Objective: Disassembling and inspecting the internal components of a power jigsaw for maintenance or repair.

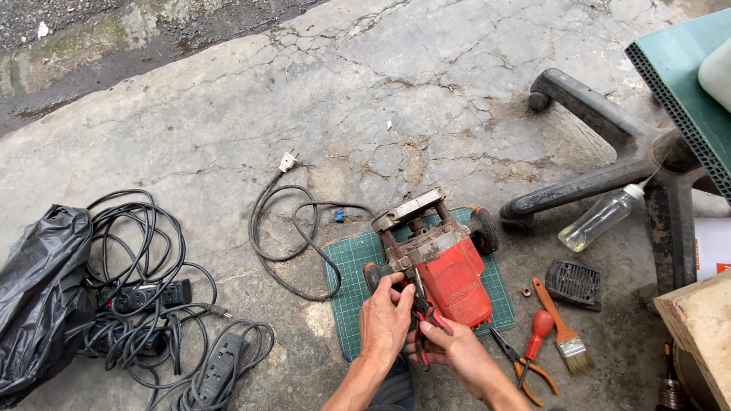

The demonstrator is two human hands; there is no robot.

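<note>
A black bag (pixel 38 293) and two power strips (pixel 148 295) lie far left. On the green mat (pixel 346 266) the left hand (pixel 384 320) pinches the red router (pixel 445 270); the right hand (pixel 457 352) grips red pliers (pixel 425 316) — best kept steady, I'd judge. Further right — one screwdriver (pixel 537 329), one brush (pixel 565 335), one bottle (pixel 598 219).

Red, rust-stained power router (pixel 445 270) on a green gridded cutting mat (pixel 352 278); red-handled pliers (pixel 426 323) at the hands; black cables (pixel 152 297) lie left of them.
</note>
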